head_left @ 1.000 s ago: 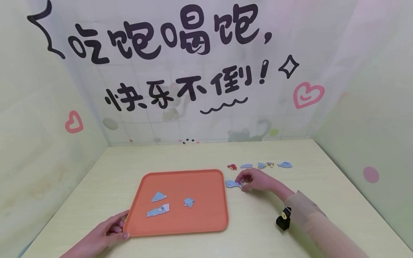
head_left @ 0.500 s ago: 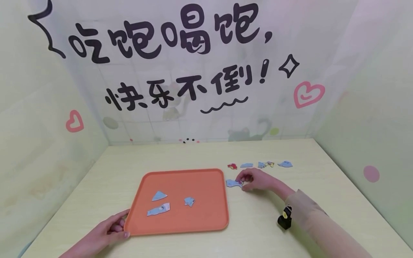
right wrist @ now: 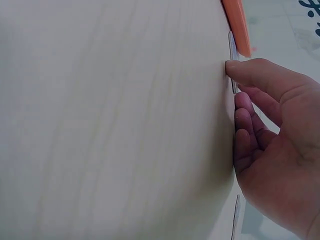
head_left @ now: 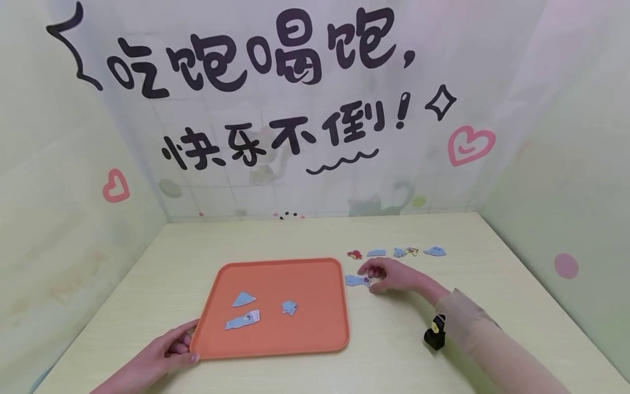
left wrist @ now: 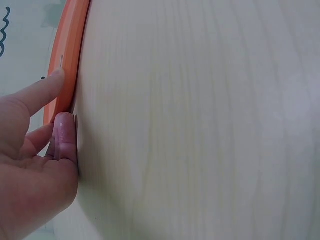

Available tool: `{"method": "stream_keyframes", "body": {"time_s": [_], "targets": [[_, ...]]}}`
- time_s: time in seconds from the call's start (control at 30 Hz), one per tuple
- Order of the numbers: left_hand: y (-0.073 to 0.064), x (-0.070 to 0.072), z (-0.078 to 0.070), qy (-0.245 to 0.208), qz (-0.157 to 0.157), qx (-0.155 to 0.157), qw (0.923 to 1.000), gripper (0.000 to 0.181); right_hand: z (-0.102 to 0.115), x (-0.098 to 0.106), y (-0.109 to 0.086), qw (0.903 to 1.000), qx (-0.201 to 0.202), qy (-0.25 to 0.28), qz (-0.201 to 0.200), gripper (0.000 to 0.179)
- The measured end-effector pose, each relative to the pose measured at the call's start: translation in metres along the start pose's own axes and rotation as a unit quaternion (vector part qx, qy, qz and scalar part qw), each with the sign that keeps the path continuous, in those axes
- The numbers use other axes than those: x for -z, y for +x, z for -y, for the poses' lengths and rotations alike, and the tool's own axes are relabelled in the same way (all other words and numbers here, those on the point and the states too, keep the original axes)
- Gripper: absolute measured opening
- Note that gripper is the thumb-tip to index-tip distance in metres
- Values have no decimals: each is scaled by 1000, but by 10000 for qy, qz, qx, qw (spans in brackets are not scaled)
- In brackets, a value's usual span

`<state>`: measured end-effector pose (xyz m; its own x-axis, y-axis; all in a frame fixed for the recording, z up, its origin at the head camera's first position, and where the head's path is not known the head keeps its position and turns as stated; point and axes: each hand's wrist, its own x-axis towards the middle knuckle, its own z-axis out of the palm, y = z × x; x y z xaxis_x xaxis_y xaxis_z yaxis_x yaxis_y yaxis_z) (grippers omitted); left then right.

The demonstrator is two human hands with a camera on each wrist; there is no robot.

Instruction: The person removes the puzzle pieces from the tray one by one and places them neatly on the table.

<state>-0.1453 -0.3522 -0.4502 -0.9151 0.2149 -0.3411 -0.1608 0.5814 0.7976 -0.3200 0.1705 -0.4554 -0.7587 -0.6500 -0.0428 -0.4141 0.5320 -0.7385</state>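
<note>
At the near left corner of the orange tray (head_left: 315, 342), my left hand (head_left: 169, 350) holds the rim, its thumb (left wrist: 47, 90) against the side wall in the left wrist view. Three light-blue puzzle pieces lie in the tray: a triangular piece (head_left: 243, 299), a long piece (head_left: 241, 320) and a small jagged piece (head_left: 289, 308). Just right of the tray, my right hand (head_left: 391, 274) pinches a blue puzzle piece (head_left: 355, 280) by its right end, between thumb and index finger. That piece lies flat on the table, and the fingers hide part of it.
Behind the right hand, several puzzle pieces lie in a row, among them a red piece (head_left: 354, 254) and a blue piece (head_left: 435, 251). A black wrist device (head_left: 435, 332) hangs below the right sleeve (head_left: 474, 328). Printed walls enclose the pale wooden table (head_left: 394, 350).
</note>
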Motion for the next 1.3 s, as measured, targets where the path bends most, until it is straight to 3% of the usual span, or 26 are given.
{"method": "stream_keyframes", "body": {"time_s": [0.3, 0.5, 0.77, 0.97, 1.3], "targets": [[-1, 0, 0, 22, -48, 108, 9999, 85, 19, 8, 8, 9979, 132, -631, 75, 41], [-2, -1, 2, 115, -22, -181, 9998, 81, 44, 3, 25, 9965, 452, -700, -30, 43], [0, 1, 2, 27, -3, 27, 10000, 83, 81, -23, 55, 9942, 816, -667, 228, 42], [-1, 0, 2, 52, 6, -73, 10000, 83, 106, -46, 72, 9932, 844, -501, 632, 43], [0, 0, 1, 57, -20, -24, 10000, 84, 121, -74, 90, 9808, 1060, -1149, 1162, 44]]}}
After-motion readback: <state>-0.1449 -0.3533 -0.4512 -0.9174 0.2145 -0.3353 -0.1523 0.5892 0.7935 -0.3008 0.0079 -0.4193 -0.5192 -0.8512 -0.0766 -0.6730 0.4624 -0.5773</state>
